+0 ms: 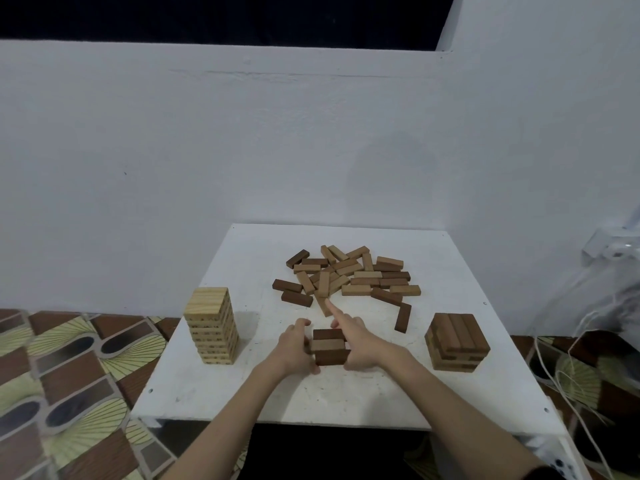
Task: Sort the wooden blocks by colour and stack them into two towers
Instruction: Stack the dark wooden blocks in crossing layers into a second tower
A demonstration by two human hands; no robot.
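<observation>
Three brown blocks lie side by side on the white table, pressed between my two hands. My left hand grips their left end. My right hand holds the right end, its index finger stretched out toward the loose pile. A tall light-wood tower stands at the left. A shorter brown tower stands at the right. A mixed pile of light and dark blocks lies at the table's far middle. One dark block lies apart near the brown tower.
A white wall rises straight behind the table. A patterned floor shows at the left and right. White cords and a white fixture hang at the right side.
</observation>
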